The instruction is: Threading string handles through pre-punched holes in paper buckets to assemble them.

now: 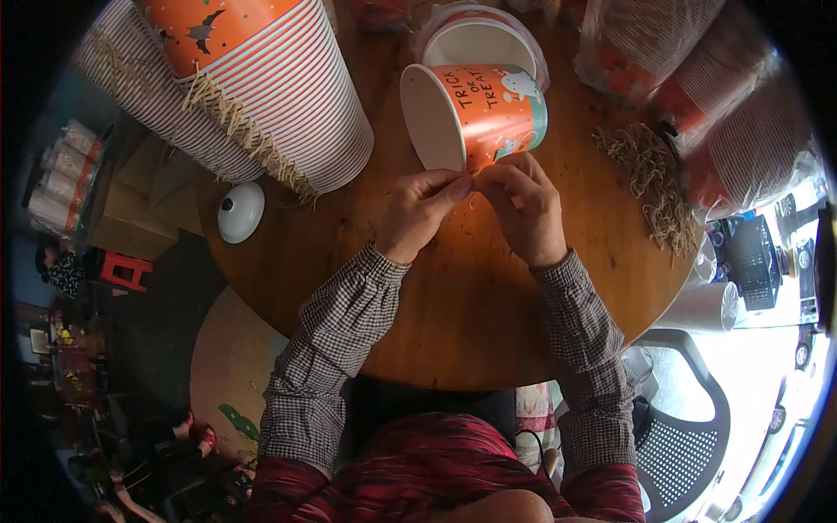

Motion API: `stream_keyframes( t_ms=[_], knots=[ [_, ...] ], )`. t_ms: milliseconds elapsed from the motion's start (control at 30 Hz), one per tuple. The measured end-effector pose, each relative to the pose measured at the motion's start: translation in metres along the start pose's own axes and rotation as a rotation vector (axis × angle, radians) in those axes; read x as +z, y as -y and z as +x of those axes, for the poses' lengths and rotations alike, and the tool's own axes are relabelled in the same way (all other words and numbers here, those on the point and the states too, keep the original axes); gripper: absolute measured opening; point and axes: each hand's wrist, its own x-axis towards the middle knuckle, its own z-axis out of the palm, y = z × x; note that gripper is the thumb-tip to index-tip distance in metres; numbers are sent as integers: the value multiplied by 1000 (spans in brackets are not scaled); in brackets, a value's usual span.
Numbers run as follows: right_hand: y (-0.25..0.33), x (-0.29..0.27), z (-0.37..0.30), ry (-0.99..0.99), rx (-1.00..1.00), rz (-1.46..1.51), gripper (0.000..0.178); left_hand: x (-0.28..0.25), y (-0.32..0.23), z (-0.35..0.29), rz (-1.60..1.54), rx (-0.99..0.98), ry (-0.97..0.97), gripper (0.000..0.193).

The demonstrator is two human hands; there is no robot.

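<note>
An orange and teal paper bucket (pixel 497 109) with printed letters and a white cartoon figure lies on its side, its open mouth turned left. My left hand (pixel 410 213) and my right hand (pixel 530 213) meet at the near edge of its rim. Thumbs and fingers of both are pinched together, fingertips almost touching. Whatever they pinch is too small and hidden to make out; a thin pale strand seems to hang just below. Behind this bucket rests another white-lined bucket (pixel 475 44) in clear plastic wrap.
Tall stacks of nested orange buckets (pixel 288 96) lean at the left, pale twine strands draped over them. A white pot lid (pixel 241 213) lies beside them. Loose twine (pixel 649 187) is heaped at the right, near plastic-wrapped bucket stacks (pixel 750 139). The round wooden table (pixel 453 322) curves toward me.
</note>
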Motion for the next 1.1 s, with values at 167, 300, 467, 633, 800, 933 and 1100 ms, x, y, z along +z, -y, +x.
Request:
stream_keyframes(
  t_ms=[167,300,467,633,800,933,1100],
  knots=[
    [-2,3,1,28,147,57,8,-4,10,4,274,321,20,19],
    [-13,6,-3,45,283,242,10,-3,10,5,366,332,44,17],
    [-5,9,-1,130,517,611,15,-5,2,0,204,207,-3,18],
    [-9,12,-5,49,437,637,12,3,5,2,134,307,-24,18],
    [-10,17,-5,11,425,610,9,1,13,2,284,434,-97,16],
    [-7,14,-5,31,457,493,9,7,14,3,334,519,-125,13],
    [7,19,-6,-36,182,146,11,6,19,5,246,463,-150,10]
  ],
)
